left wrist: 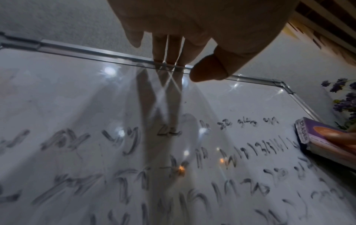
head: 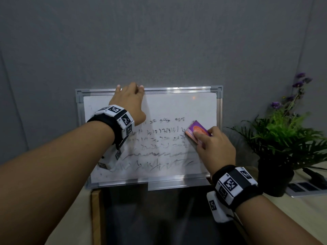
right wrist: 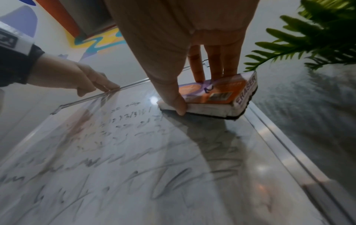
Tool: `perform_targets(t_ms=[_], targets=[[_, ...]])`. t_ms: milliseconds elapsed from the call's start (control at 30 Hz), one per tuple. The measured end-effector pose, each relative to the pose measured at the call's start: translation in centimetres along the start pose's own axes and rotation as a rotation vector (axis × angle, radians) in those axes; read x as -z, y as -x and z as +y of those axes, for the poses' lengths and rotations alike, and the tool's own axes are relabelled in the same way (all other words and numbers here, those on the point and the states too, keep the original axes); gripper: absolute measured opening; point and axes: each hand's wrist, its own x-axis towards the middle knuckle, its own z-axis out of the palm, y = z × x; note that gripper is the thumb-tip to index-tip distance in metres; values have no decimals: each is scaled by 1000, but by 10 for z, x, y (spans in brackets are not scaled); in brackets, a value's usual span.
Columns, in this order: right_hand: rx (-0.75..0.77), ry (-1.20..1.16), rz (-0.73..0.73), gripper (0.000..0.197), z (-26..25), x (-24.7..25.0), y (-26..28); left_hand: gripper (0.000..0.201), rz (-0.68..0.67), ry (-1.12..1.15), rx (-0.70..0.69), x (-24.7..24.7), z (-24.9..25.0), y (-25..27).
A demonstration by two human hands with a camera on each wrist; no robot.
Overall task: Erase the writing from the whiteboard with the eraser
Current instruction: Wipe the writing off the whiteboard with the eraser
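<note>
A small whiteboard [head: 177, 105] in a metal frame leans against the grey wall, with smeared black writing [head: 159, 138] across its middle and lower half. My right hand [head: 214, 147] grips a purple and orange eraser [head: 197, 130] and presses its dark felt side flat on the board near the right edge; in the right wrist view the thumb and fingers clamp the eraser [right wrist: 215, 95]. My left hand [head: 130, 98] rests on the top frame rail, fingers straight on the whiteboard's rail [left wrist: 115, 56]. The eraser [left wrist: 318, 135] shows at the right of the left wrist view.
A potted fern with purple flowers [head: 286, 138] stands close to the board's right side on the table. A dark object and a flat grey panel [head: 307, 188] lie beside the pot. Below the board is a dark recess [head: 159, 218] in the table.
</note>
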Motion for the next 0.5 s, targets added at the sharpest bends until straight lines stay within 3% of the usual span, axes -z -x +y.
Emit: perform_targets(t_ms=[267, 500], targets=[[56, 17, -60, 26, -8, -1, 9, 86, -5, -2, 1, 1, 0, 0], [43, 20, -2, 30, -11, 6, -8, 85, -1, -10, -2, 0, 0, 0]])
